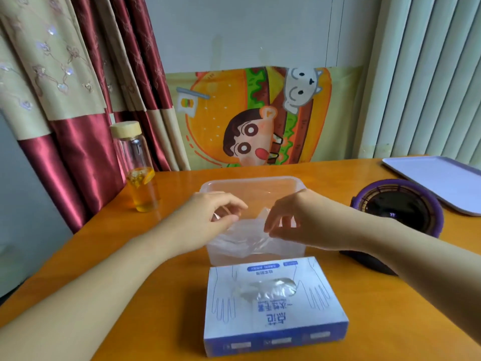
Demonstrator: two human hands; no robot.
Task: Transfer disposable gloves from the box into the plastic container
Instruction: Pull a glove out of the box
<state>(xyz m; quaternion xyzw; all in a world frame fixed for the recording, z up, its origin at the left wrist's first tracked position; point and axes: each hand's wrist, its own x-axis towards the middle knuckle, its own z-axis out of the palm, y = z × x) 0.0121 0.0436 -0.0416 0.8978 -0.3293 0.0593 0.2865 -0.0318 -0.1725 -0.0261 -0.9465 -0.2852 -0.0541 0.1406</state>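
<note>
Box (276,316) of disposable gloves, one only, nearest, flat on the orange table (109,269): white top, blue front edge, oval opening upward with clear gloves (268,289) bunched in it. Just beyond its far edge, one clear plastic container (286,182), rectangular, lidless. Inside the container's near half, one loose glove (242,238) of thin clear film, crumpled; number of layers impossible to tell. Two bare hands above the container, forearms reaching in from either side. Left hand (208,211) palm down, fingers curled, thumb and forefinger pinching the film's left edge. Right hand (294,217) wrist raised, fingers hooked downward, thumb and fingertips pinching the film's right edge. Farther left, one glass bottle (139,165), upright, pale lid, amber liquid and fruit slices low inside. Farther right, one round purple device (398,207) with a dark grille, then one pale tray (437,181) at the table's far corner. Behind everything, one cartoon poster (255,115) on the wall, red and beige curtains (78,87) to its left.
</note>
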